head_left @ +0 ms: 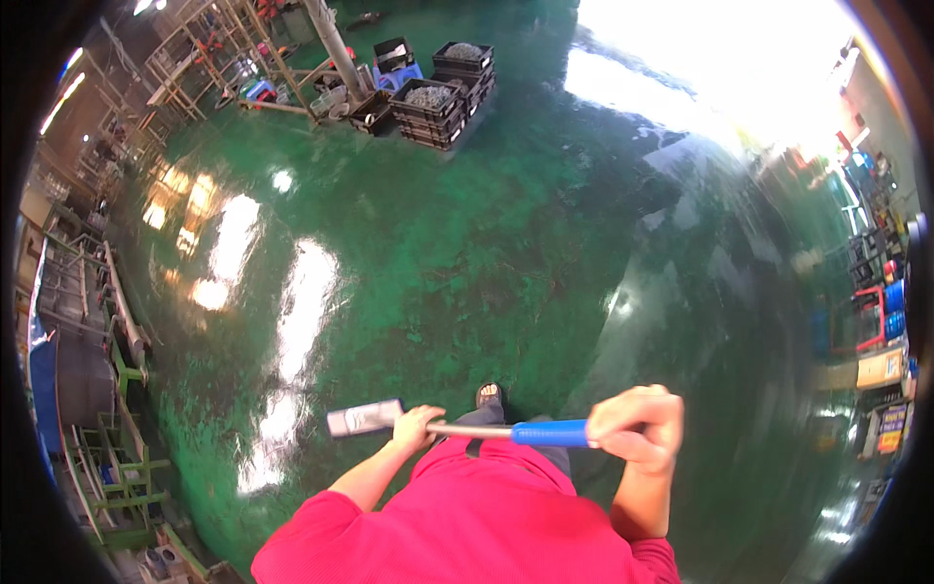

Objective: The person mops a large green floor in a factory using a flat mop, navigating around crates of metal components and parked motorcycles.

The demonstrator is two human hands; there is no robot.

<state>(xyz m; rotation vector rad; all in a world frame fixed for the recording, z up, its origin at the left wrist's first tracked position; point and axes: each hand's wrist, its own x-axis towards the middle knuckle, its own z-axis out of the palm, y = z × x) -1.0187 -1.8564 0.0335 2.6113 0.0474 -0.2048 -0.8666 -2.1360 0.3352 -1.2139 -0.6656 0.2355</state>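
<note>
While the person stands on a glossy green floor (467,253), both hands grip one tool, a hammer (457,426) carried level in front of the red shirt (467,526). The right hand (637,425) is curled into a tight fist around the blue grip (550,433), fingers wrapped fully over it and the knuckles turned outward. The left hand (416,426) is closed more loosely on the bare metal shaft, just behind the hammer head (365,418), with the fingers folded over the top of the rod.

The shaft is a thin, straight, grey metal bar; the grip is a smooth blue sleeve, rubber or plastic by its look. The head is a blocky, dull silver cylinder that juts out past the left hand, away from the right one. So the tool spans the gap between the two hands, its head outside the left hand and the end of its handle hidden inside the right fist.

Below the shaft, between the hands, one foot in an open sandal (489,394) shows on the floor. Far ahead of the hands, well apart, stand stacked black plastic crates (438,107) filled with small grey metal pieces, beside a slanted grey post (336,49). Green metal frames (107,467) line the floor out beyond the left hand.
</note>
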